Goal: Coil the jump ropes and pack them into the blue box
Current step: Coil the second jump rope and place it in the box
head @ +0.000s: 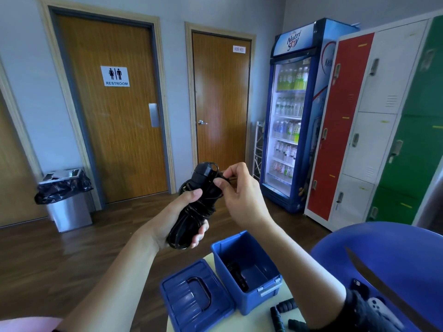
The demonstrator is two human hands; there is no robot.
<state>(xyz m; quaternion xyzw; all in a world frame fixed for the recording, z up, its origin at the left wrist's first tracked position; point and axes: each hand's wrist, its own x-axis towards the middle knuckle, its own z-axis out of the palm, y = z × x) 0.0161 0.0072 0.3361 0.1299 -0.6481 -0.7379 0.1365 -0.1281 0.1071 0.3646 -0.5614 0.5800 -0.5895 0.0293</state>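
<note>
The left hand [178,219] holds a coiled black jump rope [196,207] up in the air, above the table and in front of the doors. Its fingers are closed around the lower half of the bundle: the thumb lies across the front of the cord, and the other fingertips come out from behind at the bottom right side. The rope is thin and glossy, wound many times along the two black handles, so the bundle looks long and thick, a little tilted, with the rounded handle ends at the top. Some loops hang loose just under the fingertips.

The right hand [239,195] is at the upper part of the bundle. Its thumb and index finger pinch a short piece of the cord just beside the handle ends; the other fingers are curled and do not touch the rope.

Below both hands, on a pale table [297,312], stands the blue box [247,269], open. Inside it, against the left wall, lies another black jump rope [237,276], partly in shadow, so I cannot tell its shape well. The blue lid [194,295] with a black carrying handle lies flat, touching the box on its left. Near the right wrist, on the table, more black grips [282,310] with a ribbed surface are visible.
</note>
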